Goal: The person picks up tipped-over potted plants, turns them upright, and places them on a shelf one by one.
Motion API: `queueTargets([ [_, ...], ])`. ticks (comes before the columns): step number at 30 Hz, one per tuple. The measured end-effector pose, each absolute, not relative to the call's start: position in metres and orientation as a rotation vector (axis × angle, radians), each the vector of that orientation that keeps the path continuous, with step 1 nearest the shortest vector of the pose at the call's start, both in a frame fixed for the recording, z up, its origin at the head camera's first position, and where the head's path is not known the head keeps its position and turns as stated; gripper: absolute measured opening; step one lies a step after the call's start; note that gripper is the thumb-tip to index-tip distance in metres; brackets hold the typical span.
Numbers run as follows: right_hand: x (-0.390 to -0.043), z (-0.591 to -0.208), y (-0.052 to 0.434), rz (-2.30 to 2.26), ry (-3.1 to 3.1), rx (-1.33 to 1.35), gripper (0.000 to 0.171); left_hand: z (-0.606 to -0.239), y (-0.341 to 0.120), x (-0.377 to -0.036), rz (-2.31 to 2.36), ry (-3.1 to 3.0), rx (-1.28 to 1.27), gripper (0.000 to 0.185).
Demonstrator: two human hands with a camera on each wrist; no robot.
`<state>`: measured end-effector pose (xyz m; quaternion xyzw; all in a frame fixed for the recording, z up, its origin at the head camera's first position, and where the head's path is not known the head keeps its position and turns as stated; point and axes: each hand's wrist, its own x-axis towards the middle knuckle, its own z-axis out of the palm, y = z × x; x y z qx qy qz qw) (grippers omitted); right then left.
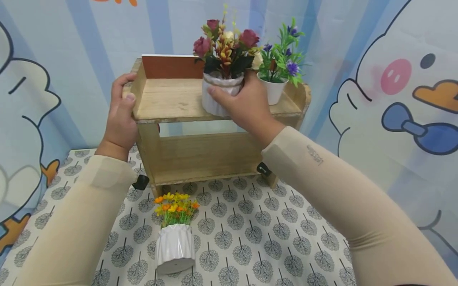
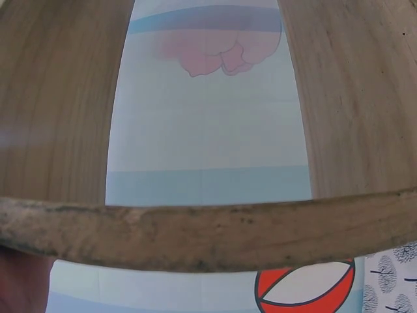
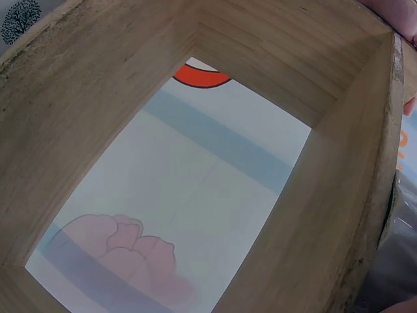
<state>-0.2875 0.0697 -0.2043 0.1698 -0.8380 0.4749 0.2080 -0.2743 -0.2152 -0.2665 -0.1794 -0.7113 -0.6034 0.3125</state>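
A white ribbed pot [image 1: 212, 99] with dark pink roses stands on the top board of a small wooden shelf [image 1: 168, 95], close to its front edge. My right hand [image 1: 250, 107] grips this pot from the right, thumb across its front. My left hand [image 1: 121, 123] holds the shelf's upper left side panel, thumb near the front corner. Just right of the roses, a smaller white pot [image 1: 275, 91] with purple flowers sits on the same board. The left wrist view shows the panel's worn edge [image 2: 195, 238], with part of the hand at lower left.
Another white pot [image 1: 175, 248] with yellow and orange flowers lies on its side on the tree-patterned cloth [image 1: 236, 238], in front of the shelf. The shelf's lower board [image 1: 207, 174] lies below the top one. A cartoon-printed curtain [image 1: 171, 28] hangs behind and at both sides.
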Motion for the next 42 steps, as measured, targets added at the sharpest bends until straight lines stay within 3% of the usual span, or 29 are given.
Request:
queueTargets([
  [42,-0.303,-0.194,0.054,1.258,-2.500,0.344,0.093,-0.265,-0.215,-0.272,-1.609,-1.880,-0.471,0.052],
])
